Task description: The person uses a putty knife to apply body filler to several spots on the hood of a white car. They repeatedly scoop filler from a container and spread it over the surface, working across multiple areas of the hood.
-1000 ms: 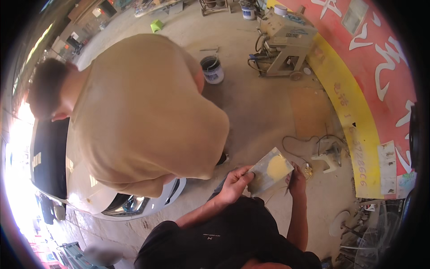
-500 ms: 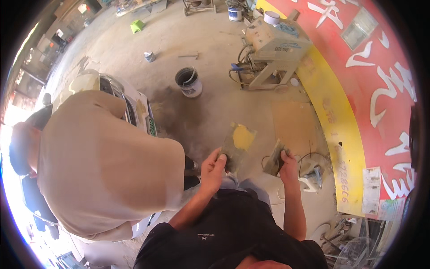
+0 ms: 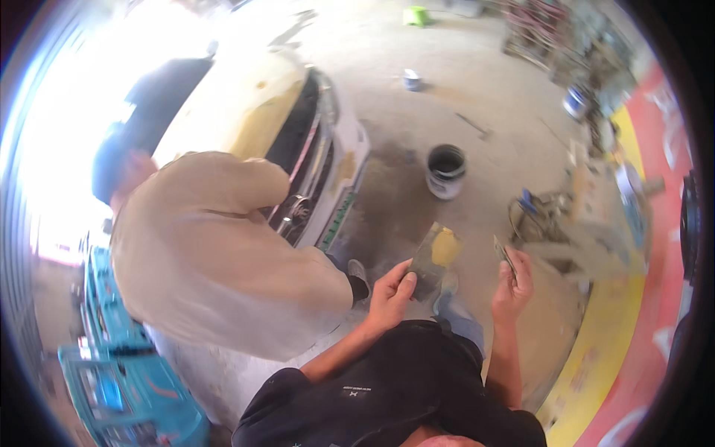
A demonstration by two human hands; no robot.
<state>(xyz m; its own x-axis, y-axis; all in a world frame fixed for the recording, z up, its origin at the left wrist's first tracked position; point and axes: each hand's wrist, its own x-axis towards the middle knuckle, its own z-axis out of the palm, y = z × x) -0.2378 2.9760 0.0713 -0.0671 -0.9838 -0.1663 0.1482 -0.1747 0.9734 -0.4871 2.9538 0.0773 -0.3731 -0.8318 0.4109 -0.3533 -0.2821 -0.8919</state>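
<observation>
My left hand grips a thin dark flat plate by its near edge, thumb on top. A dollop of yellow putty lies on the plate's far right part. To the right, my right hand is closed round a small flat scraper, which shows nearly edge-on and points away from me. The scraper and the plate are apart. Both hands are held in front of my body, above the floor.
At my left a co-worker in a tan top bends over the front of a car with yellowish patches. Ahead stand a black-and-white bucket and a smaller can. A wheeled machine stands right; teal panels lie lower left.
My view has swung left, so the bucket and machine sit further right and more of the car shows. The scraper has turned from showing its broad side to nearly edge-on.
</observation>
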